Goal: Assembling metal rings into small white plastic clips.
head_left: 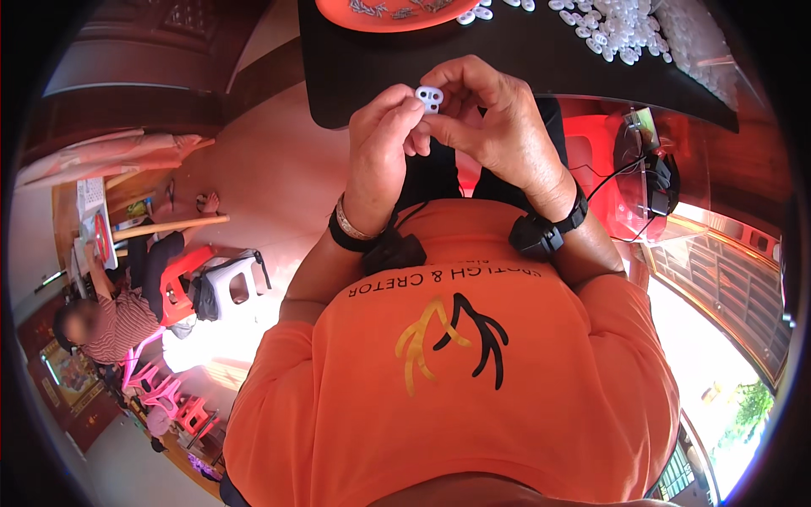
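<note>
Over the near edge of the dark table point(507, 63), both my hands meet at a small white plastic cord lock point(429, 100) with several holes. My left hand point(380, 139) is closed on its left side, thumb against it. Around its right side curl the fingers of my right hand point(498, 127), the thumb just below it; whether these fingers hide a further small part, I cannot tell. Beyond my hands stands an orange bowl point(397, 25) containing small grey metal pieces that look like springs. A heap of loose white oval pieces point(608, 29) with holes lies at the far right.
A clear plastic bag point(701, 55) of white pieces lies beside the heap. Right of my legs are a red stool point(587, 139) and a black device with cables point(663, 182). Far left, another person point(127, 317) sits near red and white stools point(241, 283).
</note>
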`<move>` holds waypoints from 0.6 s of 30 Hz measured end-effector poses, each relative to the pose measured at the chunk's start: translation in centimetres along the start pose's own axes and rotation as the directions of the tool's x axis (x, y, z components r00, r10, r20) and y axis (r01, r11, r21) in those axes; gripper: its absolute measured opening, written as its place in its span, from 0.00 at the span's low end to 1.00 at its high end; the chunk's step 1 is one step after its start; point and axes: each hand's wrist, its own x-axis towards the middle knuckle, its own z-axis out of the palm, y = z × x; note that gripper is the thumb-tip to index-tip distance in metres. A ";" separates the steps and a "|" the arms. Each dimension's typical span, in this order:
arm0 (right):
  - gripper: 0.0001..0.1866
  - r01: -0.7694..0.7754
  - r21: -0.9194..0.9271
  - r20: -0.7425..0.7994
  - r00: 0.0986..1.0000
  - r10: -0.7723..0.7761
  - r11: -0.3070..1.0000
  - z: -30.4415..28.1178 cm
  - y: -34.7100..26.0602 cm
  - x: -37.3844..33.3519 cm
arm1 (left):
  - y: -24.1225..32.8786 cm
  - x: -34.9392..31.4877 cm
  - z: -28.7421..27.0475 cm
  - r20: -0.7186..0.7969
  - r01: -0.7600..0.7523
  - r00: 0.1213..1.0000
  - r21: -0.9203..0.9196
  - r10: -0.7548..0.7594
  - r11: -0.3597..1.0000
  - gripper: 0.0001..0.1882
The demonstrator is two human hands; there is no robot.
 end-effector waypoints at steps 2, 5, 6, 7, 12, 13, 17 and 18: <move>0.15 0.080 -0.015 0.010 0.997 -0.080 0.997 0.1 0.2 0.0 | 0.1 0.1 0.0 0.000 0.015 1.000 -0.038 -0.015 0.999 0.14; 0.14 0.122 -0.015 0.021 0.992 -0.121 0.992 0.2 0.1 -0.1 | 0.0 0.0 0.0 0.004 0.030 1.000 -0.073 -0.030 0.997 0.15; 0.14 0.122 -0.014 0.022 0.992 -0.121 0.992 0.1 -0.1 -0.1 | 0.0 0.1 0.0 0.010 0.020 1.000 -0.071 -0.020 0.997 0.15; 0.13 0.090 -0.030 0.039 0.995 -0.089 0.995 0.0 -0.4 -0.1 | -0.1 0.1 -0.1 0.008 0.021 1.000 -0.071 -0.021 0.997 0.15; 0.14 0.173 -0.099 -0.028 0.984 -0.177 0.980 0.9 0.3 -0.1 | -0.3 0.2 0.0 -0.057 0.014 0.998 -0.083 -0.019 0.996 0.13; 0.15 0.177 -0.120 -0.034 0.983 -0.182 0.977 1.0 0.0 -0.1 | -0.4 0.2 0.0 -0.060 0.015 0.998 -0.083 -0.020 0.996 0.13; 0.16 0.166 -0.210 -0.045 0.983 -0.179 0.964 1.0 -0.1 -0.2 | -0.5 0.1 0.1 -0.067 -0.001 0.998 -0.087 -0.004 0.996 0.13; 0.16 0.166 -0.211 -0.046 0.983 -0.179 0.963 1.0 0.0 -0.2 | -0.5 0.2 0.1 -0.062 0.000 0.998 -0.097 -0.006 0.995 0.13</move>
